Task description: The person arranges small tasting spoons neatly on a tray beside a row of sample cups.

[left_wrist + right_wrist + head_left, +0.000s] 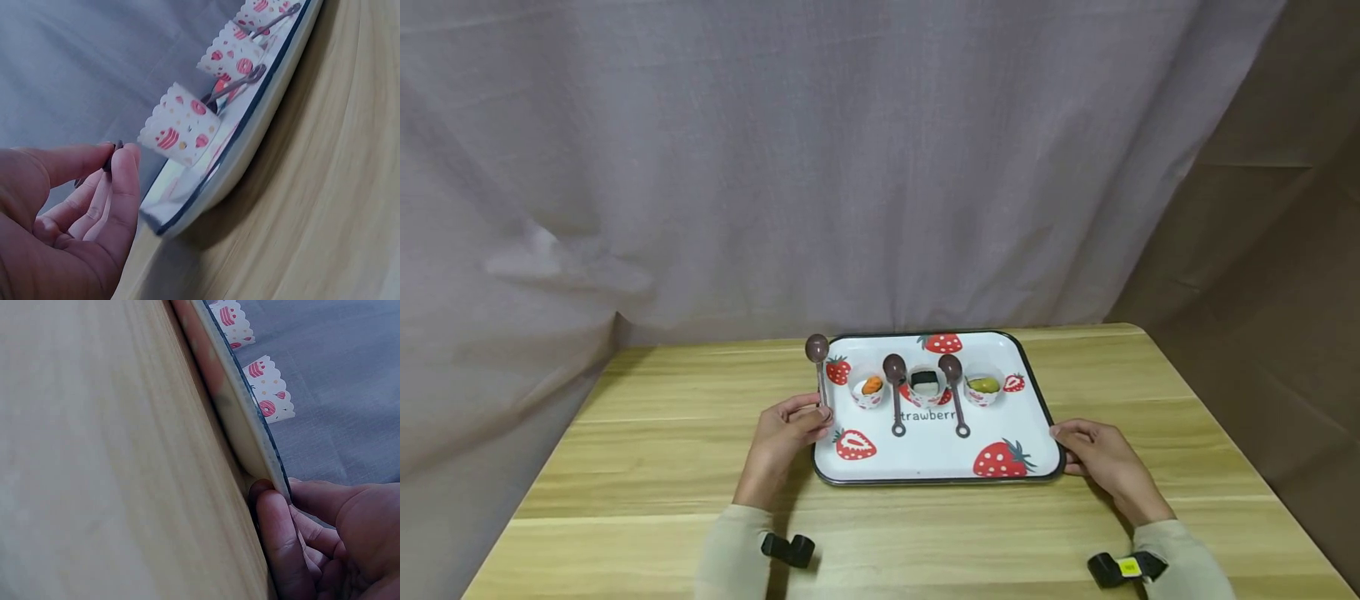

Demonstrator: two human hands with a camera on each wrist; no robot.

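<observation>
My left hand [785,435] pinches a brown spoon [817,350] by the end of its handle, bowl pointing away, at the left edge of a white tray [917,458] with strawberry prints and a dark rim. In the left wrist view the spoon's handle end shows between thumb and forefinger. My right hand [1105,454] grips the tray's near right corner, thumb over the rim and fingers beneath, as the right wrist view shows. On the tray stand three patterned paper cups: the left cup [868,400], the middle cup [927,398] and the right cup [982,398].
Between the cups lie two more brown spoons, one spoon [897,408] left of the middle cup and another spoon [957,404] right of it. Something orange, black and green sits in the cups. The wooden table [625,467] meets a grey curtain [850,208] behind the tray.
</observation>
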